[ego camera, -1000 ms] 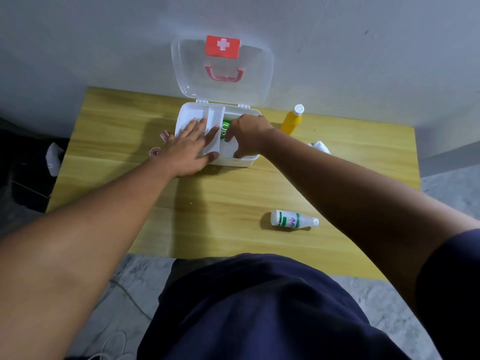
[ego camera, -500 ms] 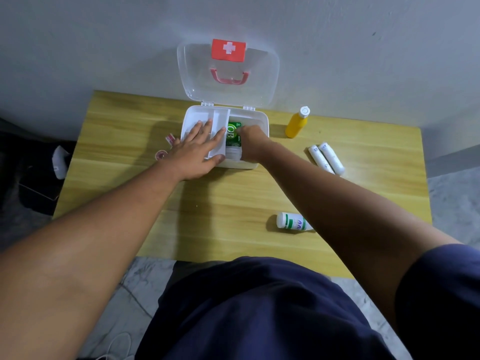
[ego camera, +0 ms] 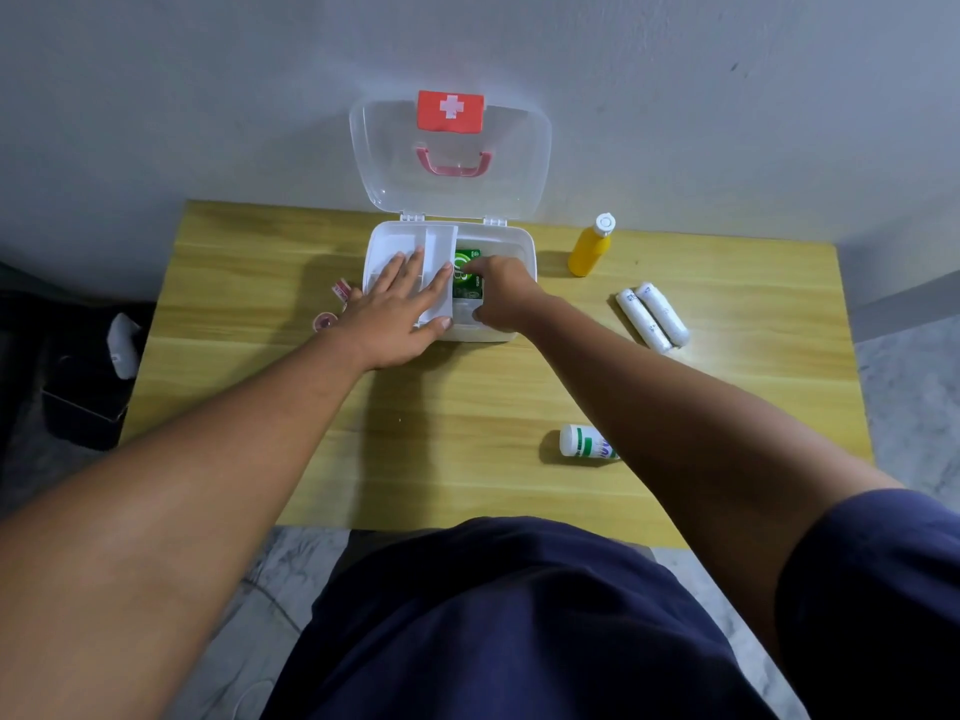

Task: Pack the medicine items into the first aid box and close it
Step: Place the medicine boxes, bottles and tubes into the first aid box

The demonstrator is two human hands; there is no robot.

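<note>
Two hands are working at the first aid box (ego camera: pixel 514 324): the left hand (ego camera: pixel 402 317) is lying flat, fingers spread, pressing on the white divider tray (ego camera: pixel 439 241) over the box's left side, and the right hand (ego camera: pixel 501 298) is reaching into the right compartment with fingers curled onto the green medicine box (ego camera: pixel 465 262). I am judging the step as seating that green box down beside the tray. Whether the right hand is gripping it or just pushing it, I cannot tell. To do it well: keeping the left palm loading the tray so the base is not sliding on the table (ego camera: pixel 467 407), pushing the carton flat and flush, leaving room alongside. Remaining outside, all apart from the box: yellow bottle (ego camera: pixel 589 249) standing to the right, two white tubes (ego camera: pixel 652 317) lying together, green-and-white bottle (ego camera: pixel 584 444) lying near the front edge, small red items (ego camera: pixel 332 306) left of the box. Clear lid (ego camera: pixel 449 158) is standing open against the wall, so closing is coming last.
</note>
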